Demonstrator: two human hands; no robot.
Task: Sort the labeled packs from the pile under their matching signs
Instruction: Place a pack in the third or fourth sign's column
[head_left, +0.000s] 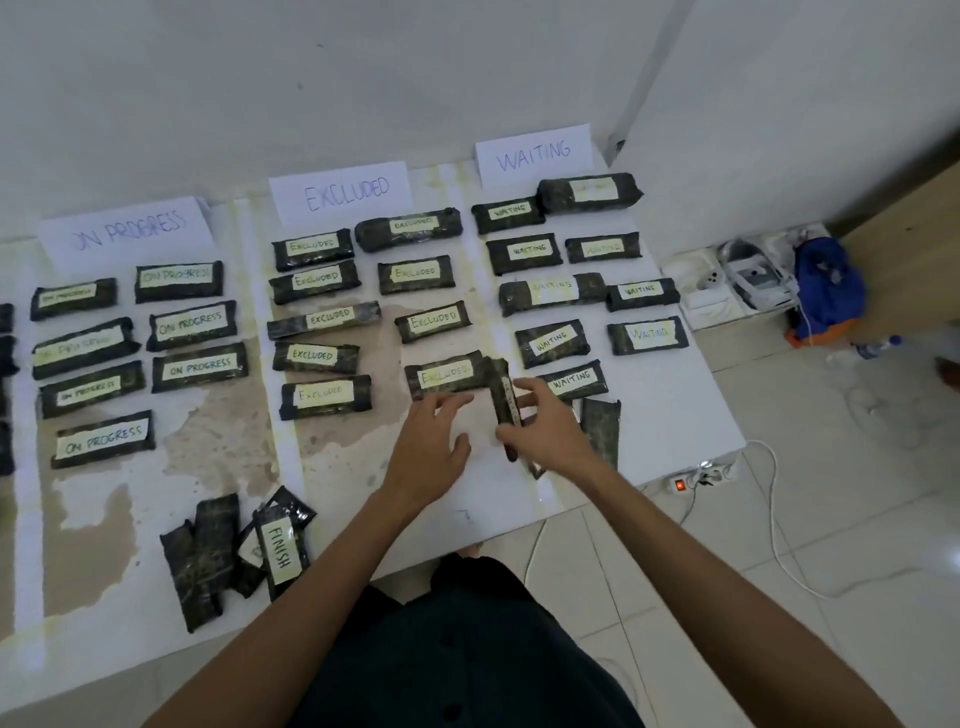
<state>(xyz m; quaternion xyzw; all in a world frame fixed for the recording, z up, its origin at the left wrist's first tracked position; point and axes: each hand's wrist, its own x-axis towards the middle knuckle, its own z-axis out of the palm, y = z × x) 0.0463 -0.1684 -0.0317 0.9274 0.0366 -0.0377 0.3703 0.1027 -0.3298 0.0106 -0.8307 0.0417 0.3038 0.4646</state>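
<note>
Dark wrapped packs with pale labels lie in columns under three paper signs: ON PROGRESS (127, 231), EXCLUDED (345, 192) and WAITING (534, 153). My right hand (545, 426) grips one dark pack (504, 400), held on edge and pointing away from me, its label turned sideways and unreadable. My left hand (434, 441) hovers open just left of it, fingers near the lowest EXCLUDED pack (444, 374). Another unlabeled-side pack (600, 431) lies under my right wrist. A small pile (234, 551) at the front left includes a pack marked FINISH (280, 545).
The white board (675, 415) lies on a tiled floor against a white wall. A power strip (698, 480) with a red switch and white cables sits at its right corner. White boxes and a blue bag (828, 291) stand further right. More packs show at the left edge.
</note>
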